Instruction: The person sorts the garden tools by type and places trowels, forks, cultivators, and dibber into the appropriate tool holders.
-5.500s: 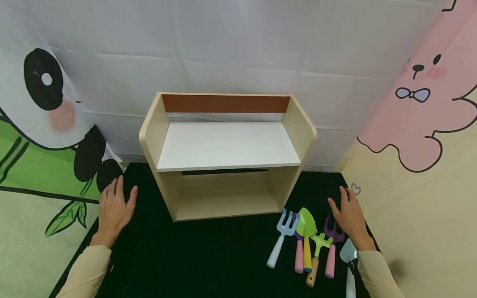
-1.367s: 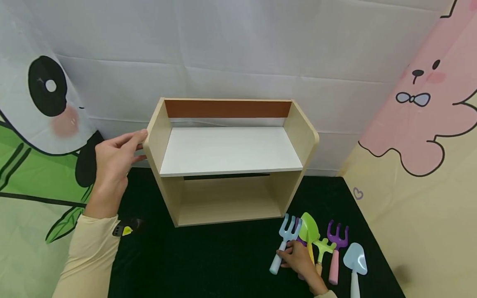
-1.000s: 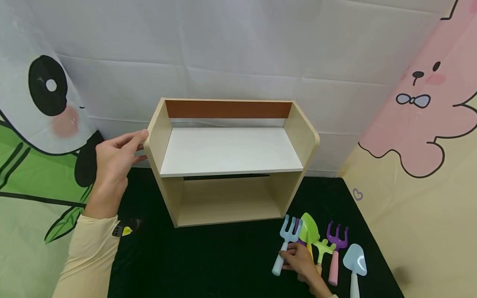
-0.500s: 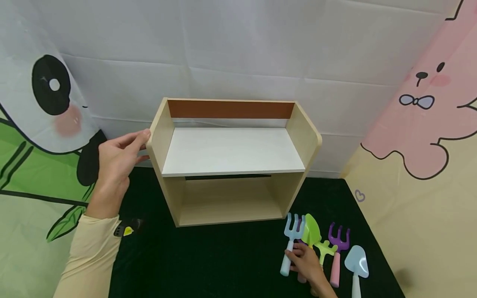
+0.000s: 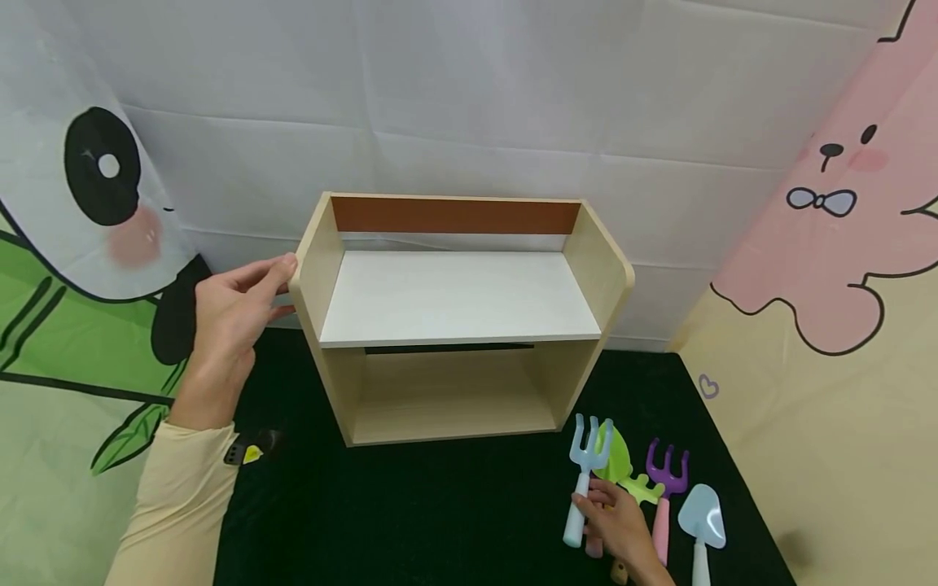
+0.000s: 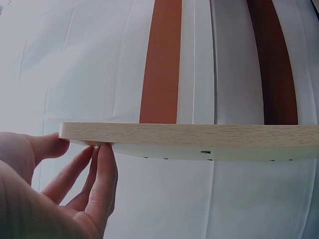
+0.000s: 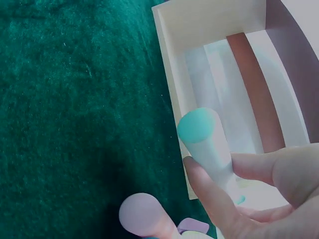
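My right hand (image 5: 623,521) pinches the handle of a light blue toy garden fork (image 5: 590,448), thumb on one side and fingers on the other. Its tines point towards the shelf, and it appears lifted above the other tools. In the right wrist view the fork's pale handle (image 7: 212,154) has its rounded end towards the camera; the tines are hidden. My left hand (image 5: 233,317) holds the left side panel of a small wooden shelf (image 5: 460,301). The left wrist view has the thumb against the panel's edge (image 6: 199,134) and fingertips touching its outer face.
Beside the right hand lie a green trowel (image 5: 617,456), a green rake (image 5: 642,490), a purple fork (image 5: 667,478) with a pink handle and a light blue trowel (image 5: 702,517). Another pink handle (image 7: 144,216) lies under the held fork. A fabric backdrop (image 5: 469,98) stands behind.
Both hands were first apart from shelf and tools. My left hand has since taken hold of the shelf's side; my right hand has gripped the light blue fork and shifted it slightly right.
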`<state>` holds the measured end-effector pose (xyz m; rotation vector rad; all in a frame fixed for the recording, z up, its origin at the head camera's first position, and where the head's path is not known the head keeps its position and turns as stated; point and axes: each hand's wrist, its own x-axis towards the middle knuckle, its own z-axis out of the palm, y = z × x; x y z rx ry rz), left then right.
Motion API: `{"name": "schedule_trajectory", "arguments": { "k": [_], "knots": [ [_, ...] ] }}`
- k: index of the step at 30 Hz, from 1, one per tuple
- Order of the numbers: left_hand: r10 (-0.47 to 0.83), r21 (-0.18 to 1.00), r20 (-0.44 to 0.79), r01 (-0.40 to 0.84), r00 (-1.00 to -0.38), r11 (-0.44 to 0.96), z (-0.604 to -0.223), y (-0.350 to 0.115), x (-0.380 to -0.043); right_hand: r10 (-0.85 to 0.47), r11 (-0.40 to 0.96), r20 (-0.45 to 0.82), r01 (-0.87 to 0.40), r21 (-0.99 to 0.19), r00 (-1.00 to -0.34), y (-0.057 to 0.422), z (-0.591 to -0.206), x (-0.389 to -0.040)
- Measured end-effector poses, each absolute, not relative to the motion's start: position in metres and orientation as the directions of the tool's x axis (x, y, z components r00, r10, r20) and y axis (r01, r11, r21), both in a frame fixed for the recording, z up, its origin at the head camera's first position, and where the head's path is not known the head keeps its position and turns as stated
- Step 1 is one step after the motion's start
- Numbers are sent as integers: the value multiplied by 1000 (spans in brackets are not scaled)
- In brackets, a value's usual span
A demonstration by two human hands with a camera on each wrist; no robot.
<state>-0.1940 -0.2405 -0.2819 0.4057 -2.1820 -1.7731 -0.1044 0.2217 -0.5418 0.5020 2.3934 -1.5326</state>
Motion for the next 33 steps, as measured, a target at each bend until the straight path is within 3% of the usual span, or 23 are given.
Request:
{"name": "schedule_trajectory", "arguments": {
  "k": [33],
  "knots": [
    [-408, 977, 76, -13, -910, 211, -284, -239, -194, 49, 303, -320, 319, -898, -946, 208, -469, -82]
  ]
}}
